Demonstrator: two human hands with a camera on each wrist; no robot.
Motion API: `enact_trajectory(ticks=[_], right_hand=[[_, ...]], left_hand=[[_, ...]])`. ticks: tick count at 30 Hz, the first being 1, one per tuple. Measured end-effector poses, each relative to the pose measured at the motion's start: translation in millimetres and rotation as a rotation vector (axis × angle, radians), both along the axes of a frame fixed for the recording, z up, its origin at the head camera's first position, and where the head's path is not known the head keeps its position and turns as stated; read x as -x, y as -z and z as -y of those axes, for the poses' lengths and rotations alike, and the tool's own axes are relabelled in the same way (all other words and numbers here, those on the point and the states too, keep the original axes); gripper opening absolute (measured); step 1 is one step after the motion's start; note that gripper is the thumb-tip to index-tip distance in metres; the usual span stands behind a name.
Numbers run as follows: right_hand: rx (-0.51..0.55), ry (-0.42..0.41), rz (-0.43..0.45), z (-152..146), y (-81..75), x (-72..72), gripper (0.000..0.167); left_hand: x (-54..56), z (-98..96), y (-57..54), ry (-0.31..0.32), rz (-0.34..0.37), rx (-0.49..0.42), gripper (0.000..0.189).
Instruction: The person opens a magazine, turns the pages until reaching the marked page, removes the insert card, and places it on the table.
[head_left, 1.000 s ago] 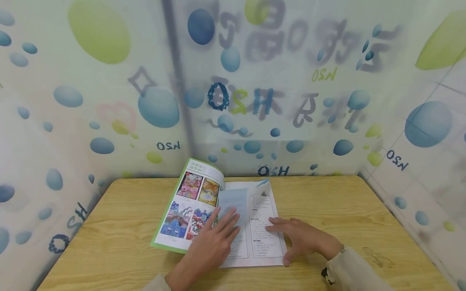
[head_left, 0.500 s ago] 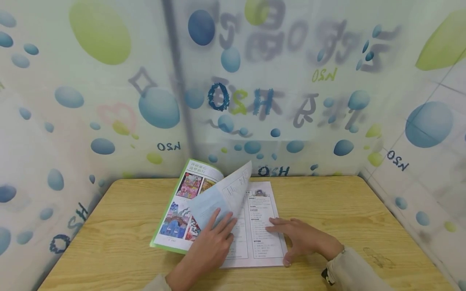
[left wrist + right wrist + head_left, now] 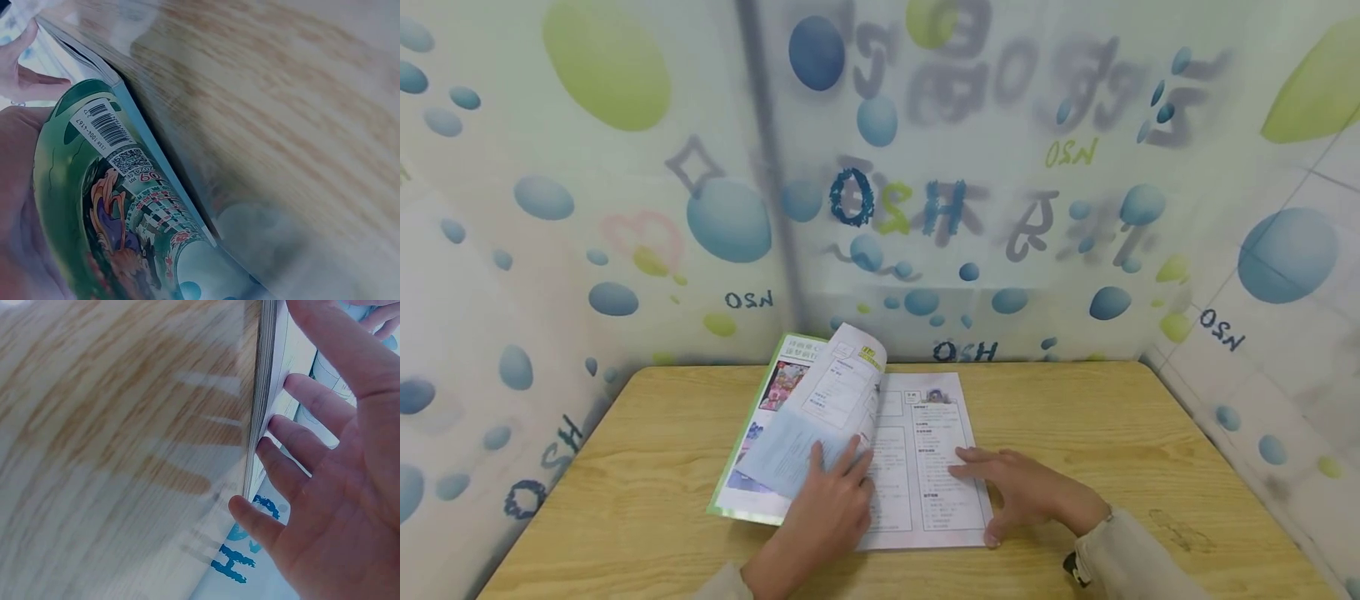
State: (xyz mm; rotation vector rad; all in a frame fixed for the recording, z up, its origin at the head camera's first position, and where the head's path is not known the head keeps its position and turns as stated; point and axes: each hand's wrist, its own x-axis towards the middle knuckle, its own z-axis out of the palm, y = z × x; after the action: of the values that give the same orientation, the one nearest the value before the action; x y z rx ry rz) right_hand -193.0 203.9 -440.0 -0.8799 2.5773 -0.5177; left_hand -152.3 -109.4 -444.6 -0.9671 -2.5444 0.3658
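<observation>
"Magazine [image 3: 891,462] location?"

"Opened on the wooden table [image 3: 1075,417]; green-edged left pages [image 3: 777,392] first, then a raised leaf [image 3: 831,392] curling over them."

"Left hand [image 3: 833,504]?"

"Fingers extended, laid over the leaf's lower part, near the magazine's middle."

"Right hand [image 3: 1030,490]?"

"Fingers spread and loosely bent, tips at the right page [image 3: 928,467], thumb by its lower corner."
</observation>
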Motion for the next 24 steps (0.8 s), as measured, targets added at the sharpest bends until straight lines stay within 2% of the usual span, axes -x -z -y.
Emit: enact_trajectory(ticks=[6, 14, 18, 24], right_hand=[[-0.007, 0.007, 0.002, 1.3, -0.2, 0.8, 0.093], [-0.001, 0.021, 0.018, 2.6, -1.8, -0.1, 0.092], [0.002, 0.016, 0.018, 2.8, -2.8, -0.5, 0.092], [-0.004, 0.011, 0.011, 2.3, -3.2, -0.6, 0.092]], left_hand=[[-3.2, -1.2, -5.2, -0.088, 0.104, -0.085, 0.027], [-4.4, -1.2, -6.0, -0.231, 0.298, -0.217, 0.042], [-3.3, -0.5, -5.5, -0.267, 0.332, -0.234, 0.045], [-2.8, 0.6, -5.7, -0.276, 0.345, -0.257, 0.046]])
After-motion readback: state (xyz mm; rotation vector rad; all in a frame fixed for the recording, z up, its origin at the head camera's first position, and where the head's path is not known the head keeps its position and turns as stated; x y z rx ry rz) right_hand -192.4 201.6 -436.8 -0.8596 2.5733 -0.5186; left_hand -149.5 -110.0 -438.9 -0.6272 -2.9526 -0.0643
